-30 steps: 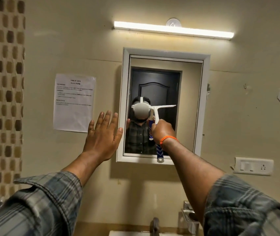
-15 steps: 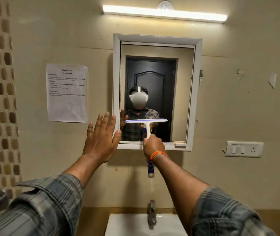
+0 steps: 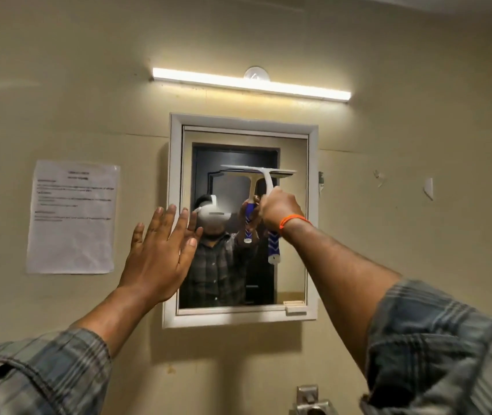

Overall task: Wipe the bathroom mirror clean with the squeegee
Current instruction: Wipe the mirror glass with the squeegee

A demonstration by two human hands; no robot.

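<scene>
Near: both plaid sleeves cut off by frame edge; left hand [image 3: 160,259] w/ fingers spread wide, flat by the white-framed rectangular wall mirror [image 3: 312,223], prob. for bracing; right hand [image 3: 279,209] wrapped round white-bladed, blue-handled plastic squeegee [image 3: 264,187], blade high on the glass for a downstroke, blade-glass contact unclear.

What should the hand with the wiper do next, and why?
Probably pull the squeegee straight down the mirror. The right hand holds its blade level against the upper glass, with the glass below still to wipe.
</scene>
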